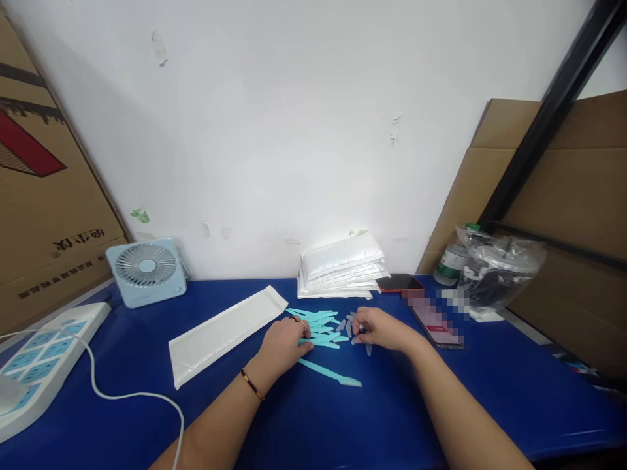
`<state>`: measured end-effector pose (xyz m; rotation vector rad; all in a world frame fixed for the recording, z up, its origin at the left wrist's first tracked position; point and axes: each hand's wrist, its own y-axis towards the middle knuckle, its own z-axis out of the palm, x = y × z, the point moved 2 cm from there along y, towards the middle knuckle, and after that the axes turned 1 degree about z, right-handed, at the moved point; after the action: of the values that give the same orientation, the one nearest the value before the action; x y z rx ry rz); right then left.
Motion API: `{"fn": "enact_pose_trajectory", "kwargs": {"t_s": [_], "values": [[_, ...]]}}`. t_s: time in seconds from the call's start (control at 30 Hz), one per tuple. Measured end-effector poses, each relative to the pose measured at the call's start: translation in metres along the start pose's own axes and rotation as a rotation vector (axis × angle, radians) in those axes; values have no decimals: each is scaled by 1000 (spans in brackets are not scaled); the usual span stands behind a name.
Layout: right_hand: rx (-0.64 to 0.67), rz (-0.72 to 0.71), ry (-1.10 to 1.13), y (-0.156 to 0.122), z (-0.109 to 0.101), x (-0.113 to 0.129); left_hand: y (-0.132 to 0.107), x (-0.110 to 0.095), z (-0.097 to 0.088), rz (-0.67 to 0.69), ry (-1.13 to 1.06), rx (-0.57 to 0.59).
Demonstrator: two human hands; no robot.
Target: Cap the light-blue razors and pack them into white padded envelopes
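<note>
- On a blue-covered table [343, 418], a pile of slim turquoise plastic razors with pale caps [321, 329] lies at the centre, both bare hands of one person working at it.
- Left hand [284, 344], rings on two fingers and a thin gold bracelet at the wrist, rests palm down on the near left edge of the pile, fingers loosely together and touching the razors.
- Right hand [382, 328] sits at the pile's right edge, fingers curled together and pinching a small pale piece; exactly what it is cannot be told.
- One turquoise razor [330, 373] lies alone just in front of the pile.
- Left of the pile, a long white padded envelope [225, 333] lies flat.
- Behind the pile, a stack of white padded envelopes [343, 267] rests against the wall, a dark phone in an orange case [399, 282] just beside it.
- Far left of the pile stand a small pale-blue desk fan [147, 271] and a white power strip [44, 359].
</note>
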<state>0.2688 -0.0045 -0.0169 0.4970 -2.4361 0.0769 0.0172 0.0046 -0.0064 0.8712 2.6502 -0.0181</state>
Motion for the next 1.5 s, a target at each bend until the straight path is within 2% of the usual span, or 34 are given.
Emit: {"fn": "enact_pose_trajectory", "kwargs": {"t_s": [0.17, 0.37, 0.47, 0.73, 0.93, 1.03, 1.33, 1.43, 1.5], "values": [[-21, 44, 98, 0, 1, 1, 2, 2, 2, 50, 20, 6], [-204, 63, 609, 2, -7, 12, 2, 1, -6, 15, -162, -74], [-249, 90, 734, 3, -8, 19, 2, 1, -7, 13, -226, -72], [-175, 62, 737, 4, 1, 29, 4, 2, -4, 27, -285, -53], [-275, 90, 719, 0, -11, 22, 4, 4, -4, 25, -313, -67], [-268, 83, 716, -1, -14, 22, 3, 3, -4, 26, -317, -66], [-84, 67, 739, 4, 9, 38, 3, -3, -4, 58, -309, -27], [-12, 33, 629, -2, 0, 38, -1, -8, -1, 66, -284, 63], [59, -5, 455, -9, -10, 34, -4, -12, 1, 103, -257, 140]]}}
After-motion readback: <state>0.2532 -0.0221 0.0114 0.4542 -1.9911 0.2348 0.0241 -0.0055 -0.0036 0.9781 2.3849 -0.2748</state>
